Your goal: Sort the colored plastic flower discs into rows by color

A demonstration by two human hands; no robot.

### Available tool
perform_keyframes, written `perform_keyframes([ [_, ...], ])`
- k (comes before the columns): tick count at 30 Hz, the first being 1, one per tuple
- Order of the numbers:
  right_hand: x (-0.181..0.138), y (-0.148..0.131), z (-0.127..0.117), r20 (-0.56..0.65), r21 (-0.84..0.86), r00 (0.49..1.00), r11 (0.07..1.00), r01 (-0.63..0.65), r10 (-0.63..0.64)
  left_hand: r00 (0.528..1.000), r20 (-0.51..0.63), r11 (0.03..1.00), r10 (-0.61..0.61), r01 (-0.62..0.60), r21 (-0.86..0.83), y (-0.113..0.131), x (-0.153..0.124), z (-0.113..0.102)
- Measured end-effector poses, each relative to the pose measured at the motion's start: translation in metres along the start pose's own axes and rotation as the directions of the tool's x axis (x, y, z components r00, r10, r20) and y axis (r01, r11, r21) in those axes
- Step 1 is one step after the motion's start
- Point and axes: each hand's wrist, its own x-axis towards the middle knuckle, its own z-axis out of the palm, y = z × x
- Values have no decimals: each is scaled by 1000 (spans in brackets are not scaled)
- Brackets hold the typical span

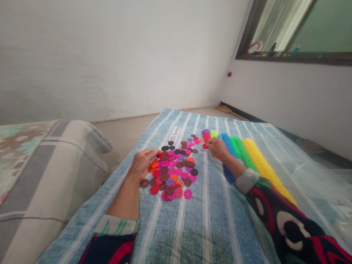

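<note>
A loose pile of notched plastic discs (172, 170), in pink, brown, red, orange, purple and black, lies on the striped cloth. At the pile's upper left edge, my left hand (141, 163) pinches a red notched disc (160, 155) between thumb and fingers. My right hand (217, 147) is closed at the near end of a short red row of discs (206, 137), and a red disc (205, 146) shows at its fingertips. Beyond and right of that hand lie long rows of the same discs: blue (229, 145), green (244, 156) and yellow (264, 168). My right forearm partly hides the blue row.
The blue and white striped cloth (192, 227) covers the table. Clear plastic sheeting (310, 183) lies at the right. A cloth-covered seat or bed (63, 183) stands to the left. Behind are white walls and a window (297, 33) with small items on its sill.
</note>
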Motion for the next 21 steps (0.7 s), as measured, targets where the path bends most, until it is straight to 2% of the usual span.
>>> perform_keyframes([
  [3, 14, 16, -7, -2, -102, 997, 992, -71, 71, 1000, -2, 1000, 4, -4, 6, 0, -1, 0],
  [7, 24, 21, -10, 13, -205, 995, 974, -91, 95, 1000, -1, 1000, -14, 14, -3, 1, 0, 0],
  [21, 24, 20, 5, 82, -370, 997, 928, 33, -2, 999, 31, 1000, -19, 18, 16, -2, 1, -2],
])
